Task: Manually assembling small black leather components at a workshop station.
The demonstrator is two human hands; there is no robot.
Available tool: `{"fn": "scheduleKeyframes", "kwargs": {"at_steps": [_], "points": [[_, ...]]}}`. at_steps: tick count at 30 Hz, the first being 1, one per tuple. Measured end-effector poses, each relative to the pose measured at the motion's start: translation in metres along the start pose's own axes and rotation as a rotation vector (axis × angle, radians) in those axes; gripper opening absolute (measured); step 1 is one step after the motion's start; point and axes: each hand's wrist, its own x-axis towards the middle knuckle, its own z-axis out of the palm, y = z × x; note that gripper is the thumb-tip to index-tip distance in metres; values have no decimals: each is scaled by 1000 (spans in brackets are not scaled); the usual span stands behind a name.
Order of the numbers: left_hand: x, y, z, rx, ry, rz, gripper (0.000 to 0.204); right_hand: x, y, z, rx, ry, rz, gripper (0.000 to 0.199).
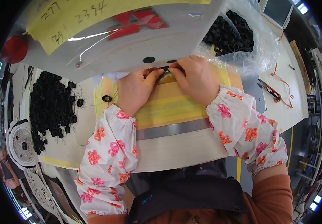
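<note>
Under the grey sewing machine head [108, 56], both my hands meet near the needle area, which the head partly hides. My left hand [135, 89] pinches a small black band piece [165, 68] between thumb and fingertips. From the other side, my right hand [196, 78] has its thumb and fingers closed on the same piece. Most of that piece is covered by my fingers. Yellow tape [168, 108] covers the machine bed below my hands. One small black loop [107, 98] lies beside my left wrist.
On the left sits a heap of black pieces [52, 104] trailing threads, with a white fan [22, 143] beyond. A clear plastic bag [267, 48] holding black loops [235, 35] stands at the upper right. Thread snips [269, 90] and an orange cord [288, 89] lie farther right.
</note>
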Motion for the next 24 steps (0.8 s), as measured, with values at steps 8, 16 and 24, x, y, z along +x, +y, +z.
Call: {"fn": "scheduleKeyframes", "kwargs": {"at_steps": [8, 16, 24], "points": [[2, 7, -3, 2, -26, -77, 29, 1, -3, 2, -29, 3, 44, 8], [3, 0, -1, -29, -36, -93, 26, 1, -4, 2, -1, -37, 78, 10], [3, -1, 1, -178, -4, -109, 20, 3, -2, 6, -46, 10, 56, 9]]}}
